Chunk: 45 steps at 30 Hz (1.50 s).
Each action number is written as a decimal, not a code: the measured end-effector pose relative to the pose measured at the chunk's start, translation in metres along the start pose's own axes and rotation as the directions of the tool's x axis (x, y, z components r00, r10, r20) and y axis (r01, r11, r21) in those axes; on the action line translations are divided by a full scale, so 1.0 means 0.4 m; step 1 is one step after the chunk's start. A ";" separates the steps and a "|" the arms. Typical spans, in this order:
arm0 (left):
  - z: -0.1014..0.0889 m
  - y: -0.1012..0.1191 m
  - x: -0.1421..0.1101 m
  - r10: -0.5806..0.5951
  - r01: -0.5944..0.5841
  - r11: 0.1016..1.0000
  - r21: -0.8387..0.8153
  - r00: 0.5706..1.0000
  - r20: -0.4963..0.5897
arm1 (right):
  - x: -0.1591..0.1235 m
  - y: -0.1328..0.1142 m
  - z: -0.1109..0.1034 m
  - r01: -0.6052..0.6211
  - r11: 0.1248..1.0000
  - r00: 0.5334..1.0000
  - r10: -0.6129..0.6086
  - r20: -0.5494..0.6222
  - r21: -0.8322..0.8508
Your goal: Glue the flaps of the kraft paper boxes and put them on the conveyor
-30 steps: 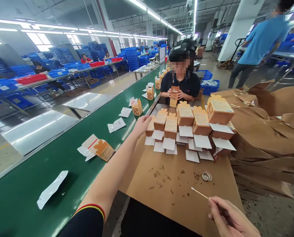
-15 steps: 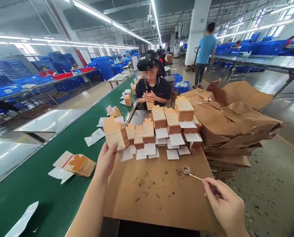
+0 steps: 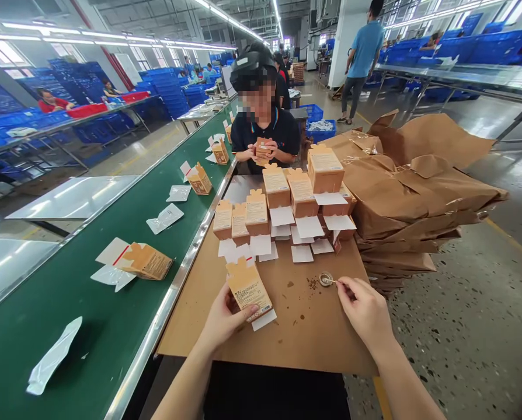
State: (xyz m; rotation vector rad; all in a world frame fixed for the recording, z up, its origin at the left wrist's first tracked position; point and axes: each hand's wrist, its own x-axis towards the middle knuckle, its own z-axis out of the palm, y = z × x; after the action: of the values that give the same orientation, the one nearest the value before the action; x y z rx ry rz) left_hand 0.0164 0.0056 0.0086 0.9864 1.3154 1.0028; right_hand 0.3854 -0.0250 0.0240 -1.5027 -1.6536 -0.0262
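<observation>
My left hand [image 3: 226,318] is closed around a small tan cardboard box [image 3: 250,290], tilted over the table, with a scalloped flap at its far end and a white flap at its near end. My right hand [image 3: 364,306] pinches a thin cotton swab [image 3: 333,282]. The swab's tip is at a small round clear dish [image 3: 326,279] on the brown board [image 3: 305,344]. Dark brown specks and smudges mark the board left of the dish. Beyond my hands, several similar boxes [image 3: 256,214] stand stacked, their white flaps sticking out towards me.
On the left runs a green conveyor belt [image 3: 125,315] with a metal edge, carrying open boxes [image 3: 153,261] and silvery pouches [image 3: 55,356]. Across the table a person [image 3: 265,125] handles another box. A tall stack of brown paper [image 3: 418,198] stands at the right.
My left hand has brought its box from beside the stacked boxes down and right, nearer to me. My right hand has shifted closer to the dish. The person opposite has raised their box.
</observation>
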 end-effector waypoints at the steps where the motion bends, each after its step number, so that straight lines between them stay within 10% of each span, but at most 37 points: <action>1: -0.002 0.001 0.007 -0.010 0.010 1.000 -0.002 1.000 0.016 | -0.001 0.000 -0.002 -0.002 1.000 1.000 0.002 -0.001 0.004; 12: -0.003 0.035 0.015 -0.050 0.050 0.999 -0.004 0.994 0.093 | -0.131 -0.224 0.112 -0.060 0.922 0.978 -0.023 0.208 0.383; 19: 0.002 0.038 -0.001 -0.025 0.023 0.999 0.028 0.995 0.097 | -0.146 -0.246 0.201 -0.031 0.917 0.969 -0.070 0.236 0.398; 34: 0.016 -0.048 -0.085 0.131 -0.130 0.944 0.303 0.991 0.015 | -0.150 -0.164 0.006 -0.155 0.919 0.983 0.108 0.147 0.362; 45: -0.011 -0.031 -0.080 0.156 -0.105 0.936 0.334 0.979 -0.128 | -0.143 -0.203 -0.002 -0.145 0.913 0.985 0.098 0.139 0.381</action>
State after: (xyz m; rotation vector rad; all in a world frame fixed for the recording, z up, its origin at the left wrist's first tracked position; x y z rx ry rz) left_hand 0.0119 -0.0287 0.0055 1.2824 1.5953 0.9948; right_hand 0.3132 -0.0930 0.0324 -1.3130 -1.5406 0.4448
